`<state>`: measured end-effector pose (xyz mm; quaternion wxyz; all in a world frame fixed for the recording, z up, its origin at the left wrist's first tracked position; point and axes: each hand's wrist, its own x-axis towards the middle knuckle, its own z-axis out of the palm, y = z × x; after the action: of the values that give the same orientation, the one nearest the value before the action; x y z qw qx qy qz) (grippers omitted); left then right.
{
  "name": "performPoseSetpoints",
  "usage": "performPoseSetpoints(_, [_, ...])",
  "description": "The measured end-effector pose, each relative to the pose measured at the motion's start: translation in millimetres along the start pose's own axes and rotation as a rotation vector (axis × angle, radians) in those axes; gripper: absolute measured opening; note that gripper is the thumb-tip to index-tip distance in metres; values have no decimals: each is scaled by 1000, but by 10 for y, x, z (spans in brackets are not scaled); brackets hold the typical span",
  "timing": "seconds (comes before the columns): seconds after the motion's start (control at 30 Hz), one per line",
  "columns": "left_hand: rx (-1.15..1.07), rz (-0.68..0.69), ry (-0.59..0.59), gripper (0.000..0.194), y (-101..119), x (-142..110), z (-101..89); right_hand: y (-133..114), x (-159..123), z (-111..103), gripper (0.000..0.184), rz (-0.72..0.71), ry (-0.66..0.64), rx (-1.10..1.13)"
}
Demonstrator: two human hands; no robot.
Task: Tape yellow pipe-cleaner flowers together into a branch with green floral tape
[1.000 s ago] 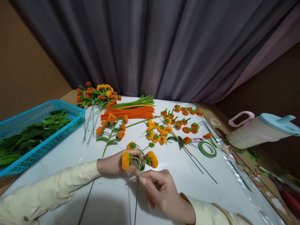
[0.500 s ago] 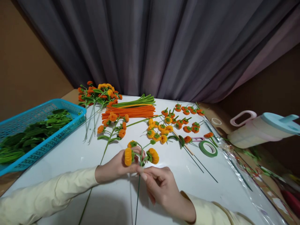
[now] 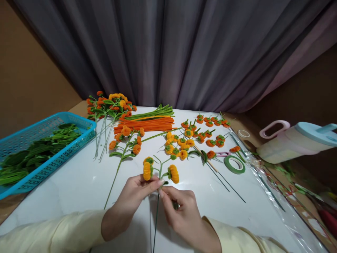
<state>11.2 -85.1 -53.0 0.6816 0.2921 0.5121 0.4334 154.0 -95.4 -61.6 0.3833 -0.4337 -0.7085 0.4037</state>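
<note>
Between my two hands a pipe-cleaner flower stem [image 3: 157, 214] stands roughly upright, its thin dark green wire running down toward the near edge. Yellow pumpkin-shaped blooms [image 3: 174, 174] with green caps and a small green bud [image 3: 173, 157] branch from its top. My left hand [image 3: 142, 189] pinches the stem just under the blooms, thumb and fingertips together. Right below, my right hand [image 3: 181, 207] is closed with thumb and forefinger on the same stem; a bit of green shows within its curled fingers, too hidden to name. A small green leaf tip [image 3: 165, 182] sticks out by the fingertips.
Left stands a blue basket [image 3: 50, 161] of green leaves. Behind lie a finished orange stem [image 3: 122, 154], orange pipe cleaners [image 3: 144, 124], yellow and orange flower heads [image 3: 181, 142] and a flower bunch [image 3: 110, 105]. Green tape [image 3: 235, 165] and a tumbler [image 3: 295, 144] are at right.
My left hand has come down and toward me, from behind the blooms to the stem below them. My right hand stays at the stem, shifted slightly.
</note>
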Motion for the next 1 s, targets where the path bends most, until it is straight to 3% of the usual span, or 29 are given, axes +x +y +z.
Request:
performPoseSetpoints(0.2, [5, -1, 68, 32, -60, -17, 75, 7, 5, 9, 27, -23, 9, -32])
performPoseSetpoints(0.43, [197, 131, 130, 24, -67, 12, 70, 15, 23, 26, 29, 50, 29, 26])
performPoseSetpoints(0.7, [251, 232, 153, 27, -65, 4, 122, 19, -57, 31, 28, -104, 41, -124])
performPoseSetpoints(0.9, [245, 201, 143, 16, -48, 46, 80, -25, -55, 16, 31, 36, 5, -47])
performPoseSetpoints(1.0, [212, 197, 143, 17, -58, 72, 58, -40, -16, 23, 33, 211, -41, 140])
